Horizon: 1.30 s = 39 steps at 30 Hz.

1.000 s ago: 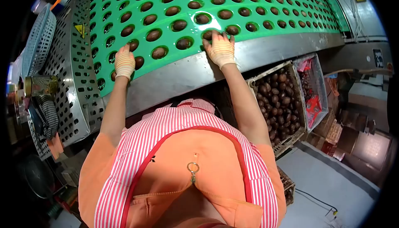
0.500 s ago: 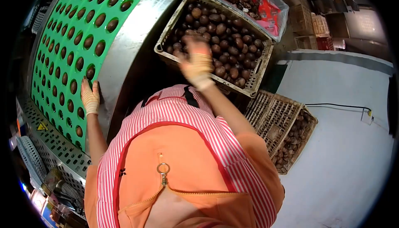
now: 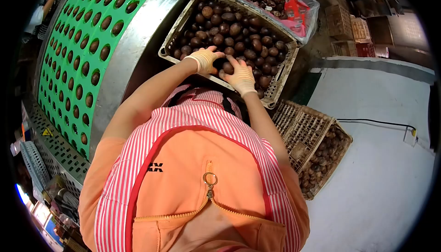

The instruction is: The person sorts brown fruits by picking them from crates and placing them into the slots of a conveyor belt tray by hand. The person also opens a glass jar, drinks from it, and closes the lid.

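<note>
Both hands wear cream finger coverings with bare fingertips, and both reach into a crate (image 3: 164, 50) heaped with dark purple-brown passion fruit (image 3: 235, 29). Near the crate's front edge, my left hand (image 3: 205, 61) rests on the fruit with its fingers apart; no fruit shows clearly in its grasp. My right hand (image 3: 241, 76) is just beside it, with thumb and fingers around one passion fruit (image 3: 228, 67). Some fingertips are hidden among the fruit.
To the left curves a green conveyor (image 3: 100, 36) with passion fruit in its oval pockets, edged by a metal rim (image 3: 138, 31). Behind the crate stands a plastic-lined bin (image 3: 313, 20) with fruit and red packaging. A second crate (image 3: 328, 155) with fruit sits at lower right.
My left hand has left the conveyor's edge and moved right into the crate. My right hand, blurred before, has come lower toward the crate's front, now around a passion fruit.
</note>
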Motion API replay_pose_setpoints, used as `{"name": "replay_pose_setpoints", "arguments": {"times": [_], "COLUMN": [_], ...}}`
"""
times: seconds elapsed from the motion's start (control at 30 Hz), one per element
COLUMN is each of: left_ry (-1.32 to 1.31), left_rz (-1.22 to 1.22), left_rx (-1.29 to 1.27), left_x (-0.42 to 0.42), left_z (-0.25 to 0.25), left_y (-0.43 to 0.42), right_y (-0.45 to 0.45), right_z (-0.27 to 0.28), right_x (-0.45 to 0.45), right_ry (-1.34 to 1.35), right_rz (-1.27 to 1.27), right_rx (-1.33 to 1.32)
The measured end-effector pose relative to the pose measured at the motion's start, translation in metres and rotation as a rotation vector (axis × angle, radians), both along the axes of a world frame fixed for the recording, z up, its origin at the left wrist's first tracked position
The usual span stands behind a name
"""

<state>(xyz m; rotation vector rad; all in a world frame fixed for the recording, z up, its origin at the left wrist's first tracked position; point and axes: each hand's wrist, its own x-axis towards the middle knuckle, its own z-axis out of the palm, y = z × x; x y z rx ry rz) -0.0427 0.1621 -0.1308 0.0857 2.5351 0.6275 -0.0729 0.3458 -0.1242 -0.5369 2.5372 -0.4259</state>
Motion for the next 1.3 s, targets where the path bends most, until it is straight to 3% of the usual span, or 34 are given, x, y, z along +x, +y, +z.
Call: {"name": "replay_pose_setpoints", "arguments": {"times": [0.17,0.23,0.3,0.4,0.53,0.63,0.7,0.73,0.77,0.83,0.97,1.03,1.1,1.17,1.23,1.27,1.3], "left_ry": [-0.088,-0.055,-0.090,-0.095,-0.128,-0.167,-0.142,-0.166,-0.189,-0.210,-0.365,-0.287,-0.126,0.040,0.004,0.107,0.151], "left_rz": [0.046,0.079,0.164,0.123,0.038,0.082,0.084,0.076,0.071,0.065,-0.037,-0.042,0.209,0.238,0.378,0.473,0.562], "left_rx": [-0.148,-0.207,-0.175,-0.015,0.002,0.047,0.017,0.047,0.076,0.314,0.386,0.439,0.539,0.600,1.099,1.178,1.496], "left_x": [-0.009,-0.008,-0.005,-0.004,-0.009,-0.010,-0.006,-0.008,-0.012,-0.013,-0.014,-0.022,-0.007,0.009,0.035,0.051,0.066], "left_z": [0.025,0.013,0.004,0.008,0.013,0.011,0.012,0.006,-0.002,-0.007,0.013,-0.030,-0.033,-0.002,0.022,0.026,0.019], "left_y": [0.015,0.022,0.017,0.004,0.001,0.001,-0.001,-0.003,-0.007,-0.017,-0.020,-0.016,-0.022,-0.034,-0.054,-0.063,-0.074], "right_y": [-0.002,0.013,0.018,0.034,0.031,0.026,0.007,0.007,-0.006,-0.027,-0.060,-0.065,-0.068,-0.065,-0.061,-0.061,-0.060], "right_z": [-0.001,-0.005,0.012,0.001,0.001,-0.010,0.013,-0.018,0.000,-0.007,-0.020,-0.020,-0.023,-0.038,-0.046,-0.032,-0.034], "right_x": [-0.007,-0.008,-0.009,-0.017,-0.024,-0.026,-0.037,-0.050,-0.062,-0.094,-0.126,-0.119,-0.104,-0.113,-0.108,-0.094,-0.086], "right_ry": [-0.068,-0.047,-0.058,-0.105,-0.111,-0.187,-0.263,-0.036,0.022,0.055,-0.055,-0.032,-0.121,-0.501,-0.272,-0.174,-0.173], "right_rz": [0.074,0.133,0.126,0.108,0.172,-0.096,-0.277,-0.152,-0.058,0.086,0.245,0.387,0.343,0.189,0.299,0.391,0.314], "right_rx": [0.054,0.000,0.114,0.014,0.003,-0.246,-0.301,-0.512,-0.497,-0.353,-0.340,-0.304,-0.232,-0.331,-0.192,-0.200,-0.235]}}
